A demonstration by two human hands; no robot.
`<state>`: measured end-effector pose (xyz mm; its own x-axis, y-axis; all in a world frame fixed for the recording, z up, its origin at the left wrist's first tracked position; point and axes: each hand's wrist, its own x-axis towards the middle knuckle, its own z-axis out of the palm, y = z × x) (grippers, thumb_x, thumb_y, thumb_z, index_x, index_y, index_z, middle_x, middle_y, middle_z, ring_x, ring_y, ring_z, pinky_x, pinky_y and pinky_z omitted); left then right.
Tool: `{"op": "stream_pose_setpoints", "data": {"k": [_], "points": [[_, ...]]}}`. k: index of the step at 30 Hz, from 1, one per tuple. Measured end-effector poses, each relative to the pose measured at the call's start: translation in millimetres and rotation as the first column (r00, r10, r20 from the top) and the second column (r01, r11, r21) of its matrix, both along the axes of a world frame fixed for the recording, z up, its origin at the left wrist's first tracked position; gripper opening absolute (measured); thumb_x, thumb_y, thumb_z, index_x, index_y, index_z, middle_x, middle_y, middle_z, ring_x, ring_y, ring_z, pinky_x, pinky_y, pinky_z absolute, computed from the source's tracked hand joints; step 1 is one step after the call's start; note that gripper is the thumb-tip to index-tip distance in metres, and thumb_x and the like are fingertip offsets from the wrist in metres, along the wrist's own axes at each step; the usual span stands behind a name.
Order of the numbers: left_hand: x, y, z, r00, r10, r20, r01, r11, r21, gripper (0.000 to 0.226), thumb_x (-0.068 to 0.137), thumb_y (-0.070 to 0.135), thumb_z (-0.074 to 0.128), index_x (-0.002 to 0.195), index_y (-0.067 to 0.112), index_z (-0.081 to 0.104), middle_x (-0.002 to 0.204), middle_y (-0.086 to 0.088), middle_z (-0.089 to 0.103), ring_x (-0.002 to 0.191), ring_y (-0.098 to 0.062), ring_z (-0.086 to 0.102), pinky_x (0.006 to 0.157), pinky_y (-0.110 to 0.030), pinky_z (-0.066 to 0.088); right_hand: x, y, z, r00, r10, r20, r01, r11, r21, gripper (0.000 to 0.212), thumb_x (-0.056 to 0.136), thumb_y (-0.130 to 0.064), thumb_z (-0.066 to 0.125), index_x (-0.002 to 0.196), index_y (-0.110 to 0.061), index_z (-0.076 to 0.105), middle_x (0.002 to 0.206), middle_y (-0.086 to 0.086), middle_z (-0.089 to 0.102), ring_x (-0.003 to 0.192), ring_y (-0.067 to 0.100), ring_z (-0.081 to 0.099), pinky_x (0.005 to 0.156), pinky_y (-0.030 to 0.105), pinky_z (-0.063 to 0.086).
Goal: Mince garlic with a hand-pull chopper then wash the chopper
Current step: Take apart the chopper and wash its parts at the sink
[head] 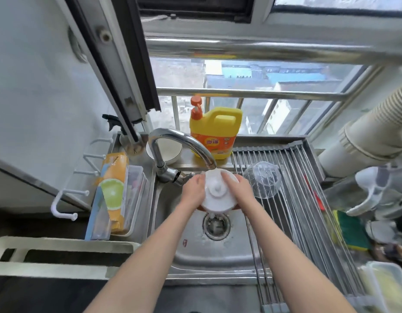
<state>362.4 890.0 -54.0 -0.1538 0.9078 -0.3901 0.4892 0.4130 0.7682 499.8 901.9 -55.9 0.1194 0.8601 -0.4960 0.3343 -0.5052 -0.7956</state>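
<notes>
Chopper lid (218,193) sits gripped between both hands under faucet (184,143).

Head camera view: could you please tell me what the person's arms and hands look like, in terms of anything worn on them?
Both forearms are bare along all that shows, with no sleeves in view. The left hand and right hand wear no gloves, and no watch, bracelet or ring is visible on them.

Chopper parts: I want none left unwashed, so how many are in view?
2. The white chopper lid is held by both hands under the faucet; the clear chopper bowl lies upside down on the drying rack. Blades aren't visible.
</notes>
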Motion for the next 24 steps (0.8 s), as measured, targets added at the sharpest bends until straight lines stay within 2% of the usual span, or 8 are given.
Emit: {"op": "stream_pose_setpoints", "data": {"k": [5,7,9,11,15,18,21,24], "points": [[-1.3,17.1,7.8,0.999,-0.042,0.023,0.043,0.999,-0.026,0.031,0.102,0.025,0.036,0.115,0.006,0.057,0.11,-0.012,0.06,0.102,-0.026,0.056,0.074,-0.028,0.037,-2.2,6.3,1.0,0.996,-0.077,0.041,0.076,0.997,0.012,0.05,0.094,-0.054,0.045,0.1,-0.008,0.063,0.099,0.01,0.063,0.091,0.026,0.06,0.072,0.032,0.048],[-2.3,20.5,4.6,0.952,0.076,0.297,-0.038,0.99,-0.133,0.025,0.096,0.019,0.049,0.118,0.007,0.055,0.108,-0.006,0.061,0.093,-0.02,0.061,0.071,-0.028,0.049,-8.8,4.8,-1.9,0.981,-0.191,0.019,0.191,0.981,0.028,0.049,0.099,-0.047,0.038,0.102,-0.005,0.064,0.097,0.01,0.062,0.091,0.027,0.058,0.076,0.034,0.047],[-4.7,21.5,-2.1,0.813,0.174,0.556,-0.051,0.972,-0.23,0.03,0.091,0.009,0.056,0.121,0.007,0.057,0.11,-0.013,0.067,0.097,-0.027,0.066,0.077,-0.038,0.057,-13.2,-0.4,-8.7,0.959,-0.274,-0.069,0.274,0.962,-0.011,0.043,0.101,-0.041,0.037,0.112,-0.008,0.062,0.106,0.009,0.062,0.099,0.027,0.058,0.089,0.042,0.049],[-4.3,22.4,-6.8,0.763,0.203,0.613,-0.056,0.967,-0.25,0.033,0.088,0.005,0.06,0.121,0.007,0.058,0.112,-0.017,0.067,0.099,-0.031,0.066,0.075,-0.039,0.057,-15.8,-5.8,-14.8,0.941,-0.298,-0.163,0.295,0.954,-0.046,0.036,0.102,-0.034,0.036,0.121,-0.012,0.057,0.118,0.008,0.061,0.107,0.026,0.058,0.097,0.046,0.047],[6.8,22.5,-5.3,0.923,0.246,0.295,-0.225,0.969,-0.105,0.013,0.09,0.017,0.058,0.092,0.007,0.065,0.088,-0.008,0.064,0.081,-0.023,0.058,0.063,-0.028,0.044,-13.1,-7.6,-13.5,0.927,-0.311,-0.212,0.328,0.943,0.052,0.022,0.102,-0.021,0.036,0.112,-0.017,0.055,0.109,0.001,0.059,0.103,0.019,0.055,0.091,0.035,0.047],[4.1,22.2,-5.2,0.995,0.083,0.064,-0.082,0.997,-0.014,0.034,0.086,0.037,0.051,0.06,0.016,0.047,0.062,-0.001,0.048,0.069,-0.022,0.046,0.053,-0.029,0.029,-3.1,-1.7,-8.7,0.992,-0.124,-0.03,0.128,0.976,0.176,0.012,0.096,-0.023,0.049,0.097,-0.016,0.058,0.091,-0.003,0.061,0.089,0.019,0.055,0.067,0.026,0.042],[4.7,23.6,-3.1,0.995,-0.103,-0.009,0.103,0.995,-0.003,0.039,0.076,0.049,0.047,0.068,0.014,0.062,0.066,-0.003,0.056,0.07,-0.021,0.051,0.055,-0.028,0.03,1.8,3.3,-3.6,0.99,0.13,0.054,-0.132,0.99,0.042,0.023,0.095,-0.04,0.05,0.106,-0.021,0.058,0.096,-0.002,0.057,0.091,0.015,0.053,0.075,0.028,0.041],[6.0,22.6,-4.7,0.997,-0.063,0.047,0.063,0.998,0.008,0.025,0.092,0.03,0.055,0.075,0.014,0.063,0.068,-0.002,0.056,0.073,-0.019,0.051,0.055,-0.026,0.033,0.3,0.4,-7.8,0.997,0.08,0.016,-0.08,0.996,0.032,0.036,0.098,-0.042,0.044,0.113,-0.014,0.061,0.1,0.002,0.062,0.087,0.013,0.054,0.075,0.028,0.042]]}}
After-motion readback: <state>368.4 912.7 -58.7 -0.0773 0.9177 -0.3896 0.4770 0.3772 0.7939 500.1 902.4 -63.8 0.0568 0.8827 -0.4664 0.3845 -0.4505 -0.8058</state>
